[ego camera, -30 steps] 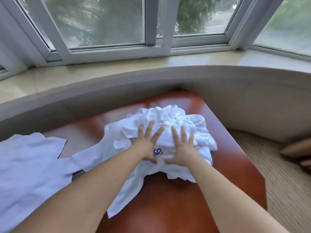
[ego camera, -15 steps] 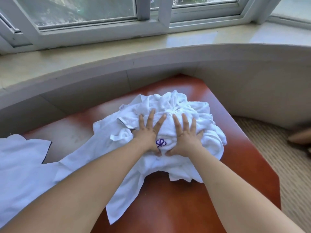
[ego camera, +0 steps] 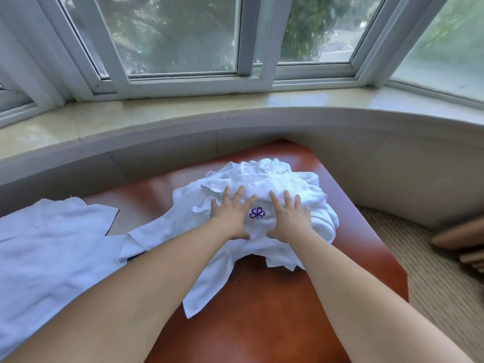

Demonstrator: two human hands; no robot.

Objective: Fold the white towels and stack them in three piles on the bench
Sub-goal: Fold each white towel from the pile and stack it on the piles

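Both hands lie flat, fingers spread, on the heap of towels (ego camera: 264, 189) at 12 o'clock on the worktop (ego camera: 275, 310): left hand (ego camera: 231, 214), right hand (ego camera: 289, 217). No folding has begun, I judge; next, 1 towel must be pulled free.

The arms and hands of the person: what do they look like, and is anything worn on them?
Both forearms are bare as far as the picture shows, with no sleeves in view. The left hand and the right hand wear no gloves. No ring, watch or bracelet shows on the fingers or wrists. No markings are visible.
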